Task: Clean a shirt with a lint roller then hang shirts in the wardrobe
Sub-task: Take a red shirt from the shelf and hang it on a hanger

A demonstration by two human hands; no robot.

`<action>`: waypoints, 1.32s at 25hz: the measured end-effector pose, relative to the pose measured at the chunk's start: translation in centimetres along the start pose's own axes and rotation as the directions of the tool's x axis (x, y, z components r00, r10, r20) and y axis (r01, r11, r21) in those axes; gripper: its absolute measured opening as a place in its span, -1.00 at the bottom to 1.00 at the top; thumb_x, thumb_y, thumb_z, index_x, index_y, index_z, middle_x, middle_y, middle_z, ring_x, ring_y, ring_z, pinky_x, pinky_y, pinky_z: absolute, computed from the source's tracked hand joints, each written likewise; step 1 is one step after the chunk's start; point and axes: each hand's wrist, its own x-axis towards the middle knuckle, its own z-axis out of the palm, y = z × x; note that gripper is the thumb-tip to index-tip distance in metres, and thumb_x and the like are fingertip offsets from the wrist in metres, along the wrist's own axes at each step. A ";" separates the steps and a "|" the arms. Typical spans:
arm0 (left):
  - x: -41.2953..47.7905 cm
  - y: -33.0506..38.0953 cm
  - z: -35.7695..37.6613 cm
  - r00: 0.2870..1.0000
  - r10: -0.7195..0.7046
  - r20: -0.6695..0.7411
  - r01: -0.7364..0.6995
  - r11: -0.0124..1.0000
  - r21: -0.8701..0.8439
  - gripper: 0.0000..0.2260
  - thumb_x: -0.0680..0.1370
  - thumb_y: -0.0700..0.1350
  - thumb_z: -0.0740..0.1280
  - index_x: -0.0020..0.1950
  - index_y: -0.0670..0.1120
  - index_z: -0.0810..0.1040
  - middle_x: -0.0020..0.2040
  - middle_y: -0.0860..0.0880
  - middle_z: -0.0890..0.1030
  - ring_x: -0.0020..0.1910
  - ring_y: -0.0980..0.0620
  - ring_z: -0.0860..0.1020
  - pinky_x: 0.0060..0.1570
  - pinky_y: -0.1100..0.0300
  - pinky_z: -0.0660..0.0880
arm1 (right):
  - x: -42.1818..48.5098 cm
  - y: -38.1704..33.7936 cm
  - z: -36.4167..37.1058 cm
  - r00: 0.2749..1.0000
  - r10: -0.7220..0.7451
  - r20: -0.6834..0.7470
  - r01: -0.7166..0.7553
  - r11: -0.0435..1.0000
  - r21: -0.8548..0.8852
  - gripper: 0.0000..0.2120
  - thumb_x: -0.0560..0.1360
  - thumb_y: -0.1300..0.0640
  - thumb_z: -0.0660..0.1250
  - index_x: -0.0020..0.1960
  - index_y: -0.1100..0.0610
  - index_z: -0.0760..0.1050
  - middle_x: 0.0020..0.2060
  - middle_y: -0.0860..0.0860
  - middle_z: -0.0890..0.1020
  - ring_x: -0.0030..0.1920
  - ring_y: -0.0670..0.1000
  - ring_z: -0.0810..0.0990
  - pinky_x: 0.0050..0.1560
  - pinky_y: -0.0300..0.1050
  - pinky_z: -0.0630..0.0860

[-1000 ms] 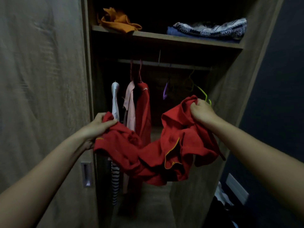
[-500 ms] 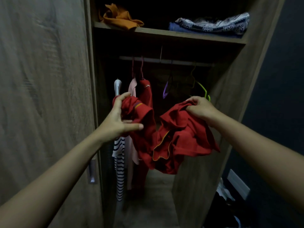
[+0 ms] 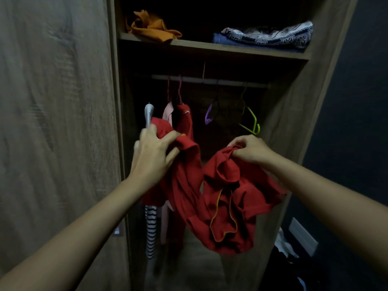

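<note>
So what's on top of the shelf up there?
On the shelf lie a crumpled orange cloth at the left and folded patterned blue fabrics at the right. Behind them it is too dark to see.

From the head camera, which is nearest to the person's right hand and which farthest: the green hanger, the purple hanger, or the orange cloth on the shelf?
From the right hand:
1. Green hanger, empty on the rail, just above the hand.
2. Purple hanger, up and to the left on the same rail.
3. Orange cloth, on the top shelf's left end, clearly farthest.
</note>
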 end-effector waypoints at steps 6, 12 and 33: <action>0.9 2.2 0.0 0.980 0.035 -0.195 -0.057 0.992 -0.109 -0.77 0.45 0.04 0.31 -0.03 -0.09 0.57 0.17 -0.19 0.43 0.15 -0.19 0.40 0.12 -0.01 0.37 | -3.0 -2.2 0.5 0.809 -0.335 0.483 0.226 0.936 0.270 -0.42 0.34 0.41 0.42 0.29 0.06 0.40 0.24 0.03 0.49 0.28 -0.10 0.42 0.12 -0.28 0.45; 0.5 4.0 1.3 0.997 0.012 -0.079 -0.041 0.925 -0.378 -0.77 0.43 -0.15 0.30 0.04 -0.20 0.59 -0.02 -0.09 0.61 -0.04 0.04 0.56 -0.03 0.34 0.38 | -3.8 -1.7 4.0 0.847 -0.490 0.205 0.498 0.867 0.018 -0.71 0.41 -0.03 0.42 0.01 0.14 0.54 -0.11 -0.01 0.66 -0.09 -0.05 0.62 -0.04 -0.08 0.54; 1.0 -4.4 2.1 0.945 -0.101 0.312 0.123 0.991 -0.053 -0.82 0.48 -0.13 0.35 0.07 -0.02 0.62 0.01 -0.13 0.67 0.06 -0.15 0.60 0.00 0.03 0.47 | -2.5 5.6 -1.3 0.941 -0.159 0.298 0.238 0.939 -0.249 -0.57 0.35 0.30 0.39 0.17 0.00 0.52 0.04 -0.08 0.50 0.00 -0.09 0.52 -0.07 -0.31 0.47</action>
